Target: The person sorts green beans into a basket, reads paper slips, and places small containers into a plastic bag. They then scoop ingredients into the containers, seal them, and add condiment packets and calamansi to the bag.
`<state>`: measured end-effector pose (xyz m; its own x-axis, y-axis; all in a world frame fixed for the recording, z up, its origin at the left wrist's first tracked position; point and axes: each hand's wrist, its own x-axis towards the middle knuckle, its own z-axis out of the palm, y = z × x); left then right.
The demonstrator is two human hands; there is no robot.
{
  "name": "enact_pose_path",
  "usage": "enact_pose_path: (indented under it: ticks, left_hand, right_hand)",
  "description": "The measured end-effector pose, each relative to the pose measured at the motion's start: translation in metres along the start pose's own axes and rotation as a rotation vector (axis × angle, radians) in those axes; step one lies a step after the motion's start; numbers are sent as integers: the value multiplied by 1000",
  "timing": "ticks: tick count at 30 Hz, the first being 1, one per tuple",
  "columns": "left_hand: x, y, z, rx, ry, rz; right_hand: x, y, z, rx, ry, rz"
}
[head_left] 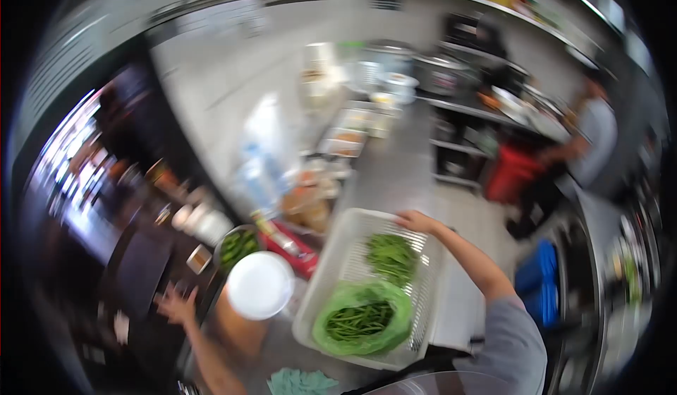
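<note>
My right hand [417,222] grips the far rim of a white perforated plastic basket [348,243] on the steel counter. Inside the basket lie a loose pile of green beans [392,260] and, nearer to me, an opened green plastic bag [395,331] with more green beans [358,321] in it. Off to the left, my left hand [176,305] is held out with its fingers spread and nothing in it. Between that hand and the basket stands a round white lid or container [261,286], whose kind I cannot make out.
A bowl of green vegetables [238,247] and a red packet [290,248] sit beyond the white round. A green cloth [302,381] lies at the near edge. Food containers [345,138] line the counter further back. Another person [596,138] stands at right by a red bin [509,173].
</note>
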<state>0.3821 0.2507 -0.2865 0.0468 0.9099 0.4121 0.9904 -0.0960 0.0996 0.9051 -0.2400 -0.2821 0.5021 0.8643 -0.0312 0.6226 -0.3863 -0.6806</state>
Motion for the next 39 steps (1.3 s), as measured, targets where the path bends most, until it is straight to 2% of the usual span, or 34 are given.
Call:
enact_pose_path:
  ticks: [1,3,4,6,13,16,20,22,26,28,31,32,34,36,39]
  left_hand:
    - [7,0,2,92,-88,-46]
    - [36,-16,55,71,-154,-143]
    - [46,-23,65,76,-199,-183]
    - [54,-31,68,10,-282,-207]
    - [49,-33,77,-20,-79,-28]
    - [40,-31,68,-28,-94,-14]
    - [23,-40,67,-71,-9,42]
    - [10,-44,76,-133,73,119]
    - [-49,-41,58,-182,111,212]
    - [-126,-2,-41,-328,-30,257]
    - [-176,-10,-7,-277,-76,284]
    - [-190,-7,-12,-205,-128,260]
    - [-200,7,-41,-183,-118,397]
    - [-206,9,-32,-402,32,420]
    - [-210,3,-25,-434,-50,355]
  right_hand:
    - [6,6,0,-150,-56,65]
    - [2,1,6,-100,85,-45]
    - [6,2,7,-91,38,27]
    - [10,3,9,-100,97,-31]
    - [5,-10,2,-90,-2,59]
    - [4,-17,2,-161,19,63]
    - [10,-4,9,-112,19,56]
    - [12,0,11,-83,9,37]
    - [10,-4,12,-129,42,92]
    - [6,-12,9,-106,47,73]
    - [9,-12,9,-138,56,46]
    - [8,-9,11,-158,58,36]
    - [6,-5,7,-145,42,76]
    - [15,-6,12,-139,20,47]
    - [17,2,18,-96,72,0]
